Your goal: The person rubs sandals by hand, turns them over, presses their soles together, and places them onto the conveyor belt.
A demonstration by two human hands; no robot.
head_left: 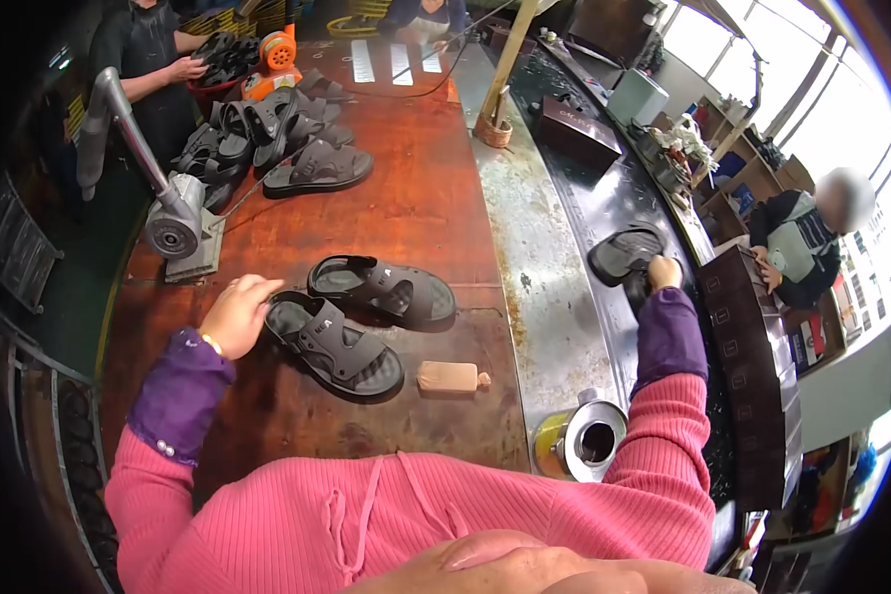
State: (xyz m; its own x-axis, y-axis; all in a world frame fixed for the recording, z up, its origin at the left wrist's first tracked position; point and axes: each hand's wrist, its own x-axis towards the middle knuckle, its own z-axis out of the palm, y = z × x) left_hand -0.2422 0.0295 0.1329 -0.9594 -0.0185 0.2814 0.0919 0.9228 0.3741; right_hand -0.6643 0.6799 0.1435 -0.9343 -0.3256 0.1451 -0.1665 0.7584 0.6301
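My right hand (663, 273) is closed on a dark sandal (626, 249) over the dark strip at the right; part of the sandal is hidden behind the fingers. My left hand (236, 315) is at the left with its fingers stretched out, the tips by the heel of a dark grey sandal (342, 351). Whether they touch it I cannot tell. Just behind that one lies a second sandal (386, 290), toe pointing right. A small tan block (447, 377) rests in front of the pair.
An open tin (596, 443) with dark contents stands near my right forearm. More sandals (317, 168) are heaped farther back, beside a metal-armed device (173, 223) and an orange blower (278, 51). Dark boxes (747, 376) line the right side. Other people stand around the table.
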